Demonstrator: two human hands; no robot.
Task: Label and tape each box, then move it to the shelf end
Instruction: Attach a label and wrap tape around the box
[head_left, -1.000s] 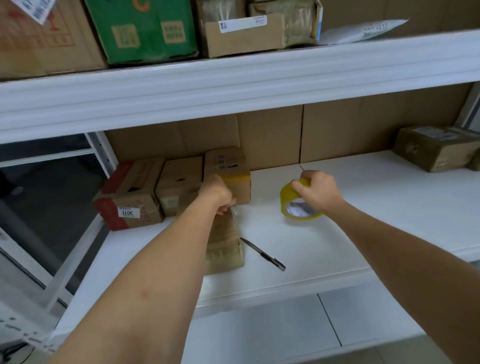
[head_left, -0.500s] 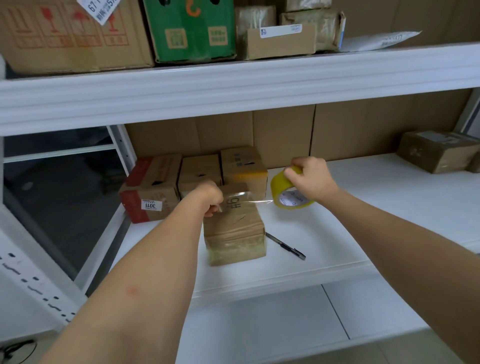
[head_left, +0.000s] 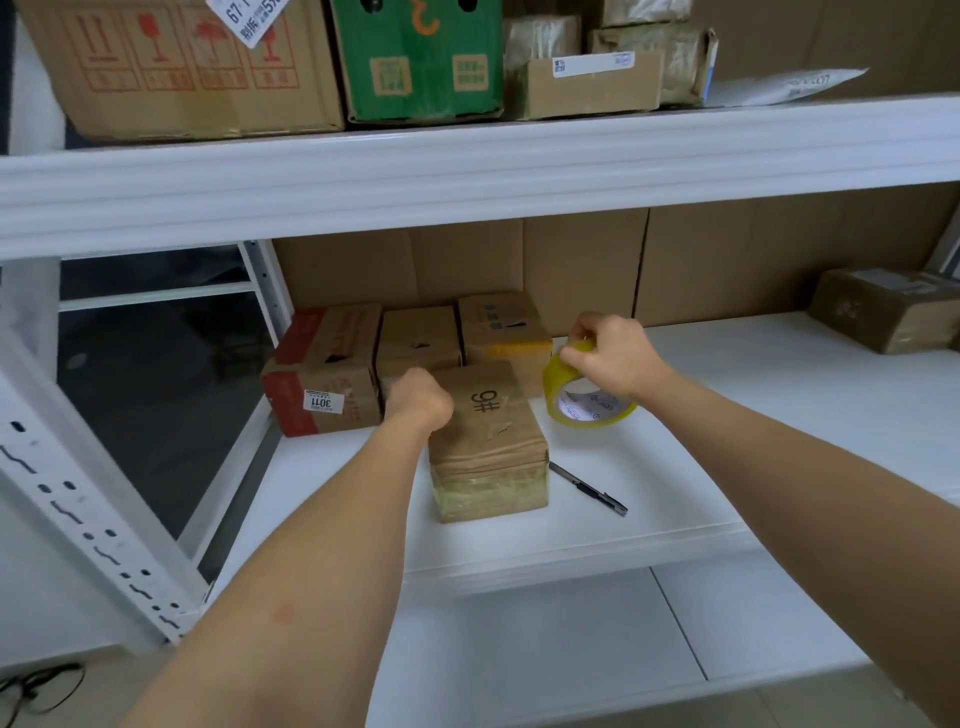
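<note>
Box (head_left: 485, 436): sat near the front of the white shelf (head_left: 727, 467), marked "9#" on top, so the labelling looked done and taping was the step in hand.
Left hand (head_left: 421, 397): clenched at the box's top left edge. Honestly couldn't tell whether it pinched a tape end or just pressed down, the fingers were hidden.
Right hand (head_left: 610, 356): grasping the yellow tape roll (head_left: 582, 395) by its upper rim, just right of the box, roll tilted and low over the shelf.
Tape strip: couldn't make one out between roll and box, too thin or glary to see.
How I'd have done it: anchor the end firmly on the left side, pull the roll straight across the top seam with steady tension, then rub it flat so no bubbles.
Watch out: the old tape on top looked wrinkled and torn, so a new strip may not have stuck well there.
Pen (head_left: 589, 488): lay on the shelf right of the box, near its front corner.
Finished boxes (head_left: 410, 353): three stood in a row at the left shelf end, behind this one, so the move afterwards would have been short.
</note>
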